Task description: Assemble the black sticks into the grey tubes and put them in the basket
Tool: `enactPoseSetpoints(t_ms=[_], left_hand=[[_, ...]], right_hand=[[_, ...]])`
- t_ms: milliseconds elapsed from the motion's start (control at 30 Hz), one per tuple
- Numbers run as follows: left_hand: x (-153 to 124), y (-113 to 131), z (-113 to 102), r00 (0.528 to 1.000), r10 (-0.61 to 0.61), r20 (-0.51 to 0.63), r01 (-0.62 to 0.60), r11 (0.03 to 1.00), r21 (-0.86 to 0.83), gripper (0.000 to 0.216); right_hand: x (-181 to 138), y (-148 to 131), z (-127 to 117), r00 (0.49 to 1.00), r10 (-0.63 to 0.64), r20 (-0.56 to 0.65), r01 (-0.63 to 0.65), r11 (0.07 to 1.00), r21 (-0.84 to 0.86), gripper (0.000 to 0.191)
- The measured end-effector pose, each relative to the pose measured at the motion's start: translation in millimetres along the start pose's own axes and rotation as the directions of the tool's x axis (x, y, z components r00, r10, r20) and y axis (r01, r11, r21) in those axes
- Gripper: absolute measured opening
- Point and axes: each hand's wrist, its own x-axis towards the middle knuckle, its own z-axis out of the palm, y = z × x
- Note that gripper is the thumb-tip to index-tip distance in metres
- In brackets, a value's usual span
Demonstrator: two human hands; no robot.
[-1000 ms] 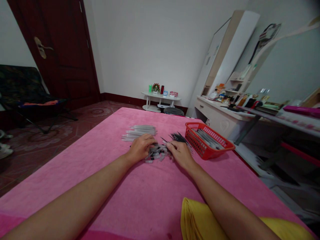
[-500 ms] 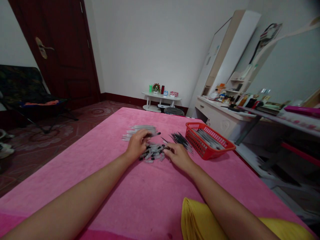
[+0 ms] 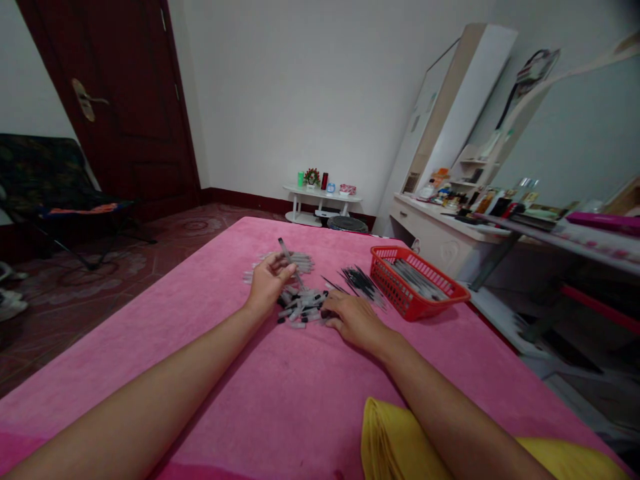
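Note:
My left hand (image 3: pixel 266 277) is closed on a clear pen barrel (image 3: pixel 286 252), which it holds slantwise with its dark end up. Behind that hand, a row of clear pen barrels (image 3: pixel 301 261) lies on the pink cloth. A heap of clear and black pen caps (image 3: pixel 300 311) is spread between my hands. At the heap's right edge, my right hand (image 3: pixel 353 321) has its fingers curled together around what looks like a pen cap, mostly hidden by them. Thin black pen refills (image 3: pixel 361 281) lie just beyond my right hand.
A red plastic basket (image 3: pixel 419 308) with long thin grey pieces in it stands right of the refills. Yellow cloth (image 3: pixel 395 437) lies under my right forearm. The pink-covered table (image 3: pixel 280 393) is flanked by a cluttered white dresser (image 3: pixel 435 230) on the right.
My left hand has turned and shifted slightly left, raising a pen barrel upright from near the row. My right hand has lowered a little at the edge of the caps.

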Motion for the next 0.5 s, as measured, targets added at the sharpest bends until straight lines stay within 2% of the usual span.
enactPoseSetpoints(t_ms=[133,233,300,367,500], left_hand=[[-1,3,2,0.996,-0.088,0.005,0.088,0.992,-0.092,0.047],[-1,3,3,0.993,-0.117,0.016,0.118,0.982,-0.147,0.043],[-2,4,4,0.992,-0.121,0.035,0.125,0.976,-0.176,0.041],[-3,4,5,0.991,-0.126,0.051,0.133,0.972,-0.193,0.041],[-6,3,7,0.988,-0.140,0.065,0.150,0.968,-0.200,0.040]], right_hand=[[0,2,-1,1.000,-0.019,-0.025,0.020,0.999,0.050,0.015],[2,6,0,0.992,0.080,-0.096,-0.058,0.976,0.211,0.013],[4,8,1,0.965,0.199,-0.169,-0.129,0.927,0.353,0.012],[7,9,2,0.923,0.293,-0.249,-0.145,0.865,0.481,0.015],[11,9,5,0.874,0.359,-0.329,-0.110,0.803,0.585,0.017]])
